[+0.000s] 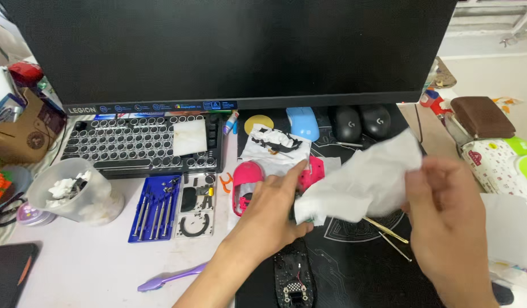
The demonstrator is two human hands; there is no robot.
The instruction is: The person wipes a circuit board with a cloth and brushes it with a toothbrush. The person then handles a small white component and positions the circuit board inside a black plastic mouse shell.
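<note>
A white desk (98,268) carries everything. At ten o'clock a black round-keyed keyboard (143,145) lies; at nine a clear tub (69,191). A blue screwdriver case (156,208) rests left of centre and a purple toothbrush (169,278) at seven. A black mat (360,256) covers five o'clock, bearing what looks like a circuit board (292,279).

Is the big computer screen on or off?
Off, it seems. The monitor is plain black all over, with no picture or glow, above the keyboard, while both hands hold a white wipe.
</note>
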